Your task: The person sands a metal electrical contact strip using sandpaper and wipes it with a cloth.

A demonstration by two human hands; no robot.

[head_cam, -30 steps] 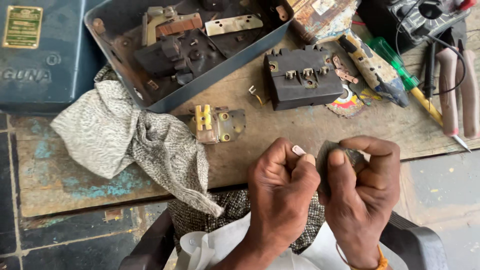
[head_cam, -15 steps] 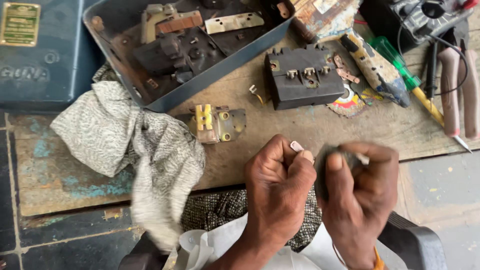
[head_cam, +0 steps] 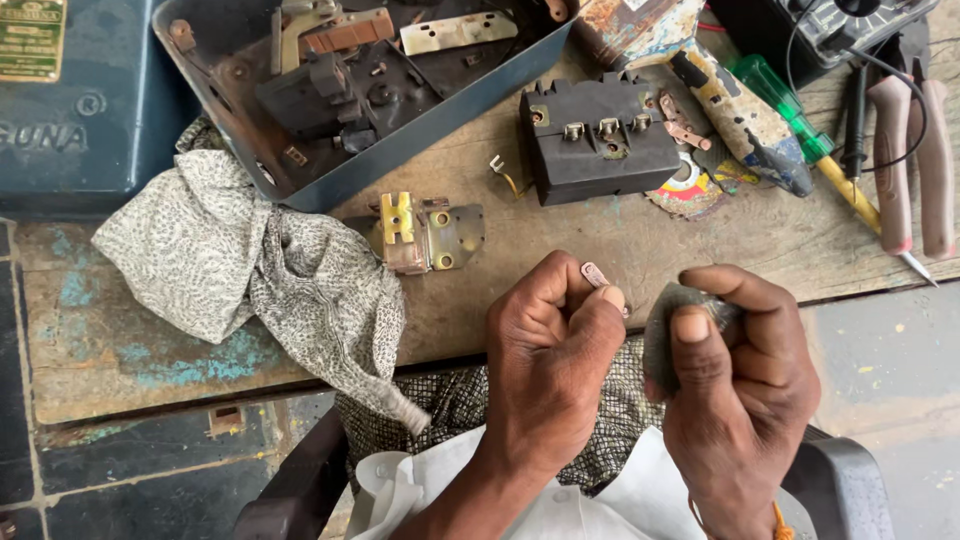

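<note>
My left hand (head_cam: 555, 350) is closed around a small flat metal strip (head_cam: 595, 274) whose rounded end sticks up between thumb and fingers. My right hand (head_cam: 740, 385) pinches a folded piece of grey abrasive paper (head_cam: 668, 320) just right of the strip; the two are slightly apart. Both hands hover over the front edge of a worn wooden bench (head_cam: 620, 250), above my lap.
A patterned rag (head_cam: 250, 270) lies at left. A grey metal tray (head_cam: 330, 90) holds switch parts. On the bench sit a brass-and-steel bracket (head_cam: 425, 232), a black terminal block (head_cam: 598, 135), a green-handled screwdriver (head_cam: 800, 125) and pliers (head_cam: 915, 160). A blue metal box (head_cam: 70, 100) stands far left.
My hands have drawn apart: the abrasive paper, earlier pressed against the strip, now sits clear of it, and the strip's end shows above my left fingers. The rag has shifted slightly.
</note>
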